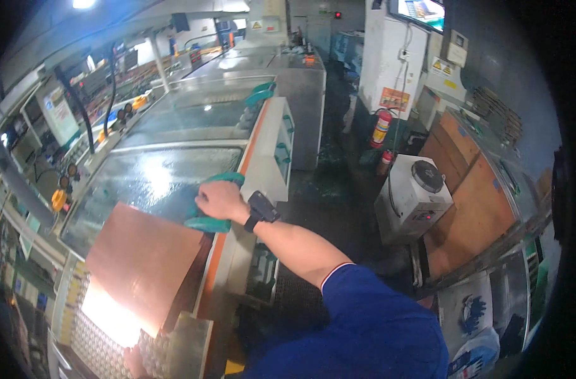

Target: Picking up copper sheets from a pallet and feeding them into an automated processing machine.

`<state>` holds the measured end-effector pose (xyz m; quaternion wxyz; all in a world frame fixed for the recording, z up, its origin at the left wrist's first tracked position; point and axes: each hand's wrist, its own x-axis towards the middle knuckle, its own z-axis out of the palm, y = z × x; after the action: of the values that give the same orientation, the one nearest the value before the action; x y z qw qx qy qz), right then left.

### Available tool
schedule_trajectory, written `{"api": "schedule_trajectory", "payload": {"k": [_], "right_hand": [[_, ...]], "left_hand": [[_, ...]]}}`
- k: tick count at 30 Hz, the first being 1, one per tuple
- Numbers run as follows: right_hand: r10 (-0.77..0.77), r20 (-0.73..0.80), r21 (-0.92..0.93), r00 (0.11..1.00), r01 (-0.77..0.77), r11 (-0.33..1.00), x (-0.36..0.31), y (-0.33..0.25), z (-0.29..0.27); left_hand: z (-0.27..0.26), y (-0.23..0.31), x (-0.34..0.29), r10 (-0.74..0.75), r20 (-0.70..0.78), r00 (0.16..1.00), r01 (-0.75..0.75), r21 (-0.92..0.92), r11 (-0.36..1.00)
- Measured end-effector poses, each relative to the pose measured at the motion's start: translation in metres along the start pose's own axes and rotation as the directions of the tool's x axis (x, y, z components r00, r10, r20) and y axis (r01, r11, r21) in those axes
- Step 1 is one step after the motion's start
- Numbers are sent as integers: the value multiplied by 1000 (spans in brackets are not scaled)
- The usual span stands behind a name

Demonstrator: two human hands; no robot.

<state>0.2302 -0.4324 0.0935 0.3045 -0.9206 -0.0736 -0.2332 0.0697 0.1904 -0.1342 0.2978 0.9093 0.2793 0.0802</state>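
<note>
A flat copper-coloured sheet (146, 256) lies tilted over the near end of a long machine, above its rows of small rollers (95, 335). Bright glare covers the sheet's near corner. At that near edge is my left hand (134, 363), only partly in view, its fingers pinching the sheet. My right arm reaches forward across the machine's side. Closed around the green handle (207, 225) of the wet, see-through lid (152, 170) is my right hand (220, 201); the fingertips are partly hidden. The sheet's far edge lies beside this lid, close to the handle.
Another see-through lid (196, 114) with a green handle (259, 95) lies farther along the machine. To the right, across a dark walkway, stand a white box-shaped unit (411, 199), a red fire extinguisher (381, 128) and a wooden-sided bench (471, 189). Dark gloves (472, 312) lie at lower right.
</note>
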Motion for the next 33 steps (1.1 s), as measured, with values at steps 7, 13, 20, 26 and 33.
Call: {"api": "schedule_trajectory", "payload": {"k": [7, 13, 20, 26, 33], "right_hand": [[-38, -33, 25, 999, 39, 999, 2, -8, 6], [-46, -17, -58, 999, 45, 997, 10, -8, 8], [-80, 56, 95, 995, 74, 993, 23, -9, 10], [-83, 27, -7, 996, 83, 997, 13, 20, 14], [-71, 54, 34, 996, 69, 997, 20, 10, 13]], "left_hand": [[5, -15, 26, -21, 199, 980, -59, 383, 922], [20, -59, 48, 446, 195, 874, -468, 588, 660], [40, -79, 36, 451, 112, 885, -431, 561, 707], [26, 72, -29, 117, 132, 984, -144, 222, 964], [16, 68, -38, 134, 143, 981, -162, 202, 966]]}}
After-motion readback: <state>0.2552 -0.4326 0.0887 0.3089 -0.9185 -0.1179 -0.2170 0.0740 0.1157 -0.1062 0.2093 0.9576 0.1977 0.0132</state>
